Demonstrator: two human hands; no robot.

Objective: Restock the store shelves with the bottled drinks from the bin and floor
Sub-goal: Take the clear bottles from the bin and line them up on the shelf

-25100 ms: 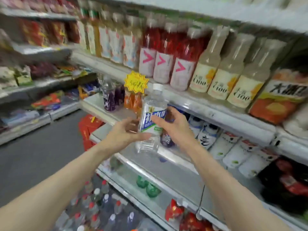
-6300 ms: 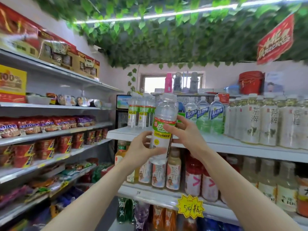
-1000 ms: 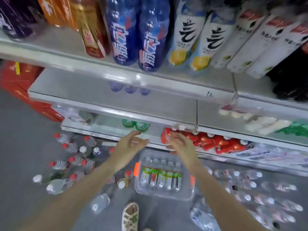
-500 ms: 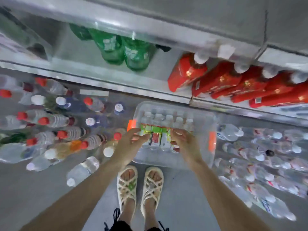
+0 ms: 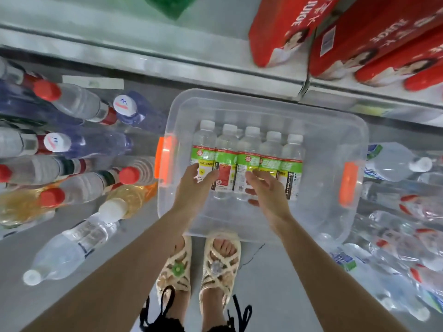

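A clear plastic bin [image 5: 321,121] with orange handles stands on the floor below the lowest shelf. Several clear bottles with green labels [image 5: 248,149] lie side by side in it, caps pointing to the shelf. My left hand [image 5: 195,185] reaches into the bin, its straight fingers over the leftmost bottle's label. My right hand [image 5: 268,188] hovers over the middle bottles with fingers spread and loosely bent. Neither hand grips a bottle.
Many water bottles with red and white caps [image 5: 72,149] lie on the floor left of the bin. More clear bottles [image 5: 395,226] are heaped to its right. Red juice cartons [image 5: 347,37] and green bottles sit on the lowest shelf [image 5: 167,65]. My sandalled feet [image 5: 199,267] stand at the bin's near edge.
Over the past second my view dropped from the shelves to the bin, and both hands went down into it until they reached the green-labelled bottles.
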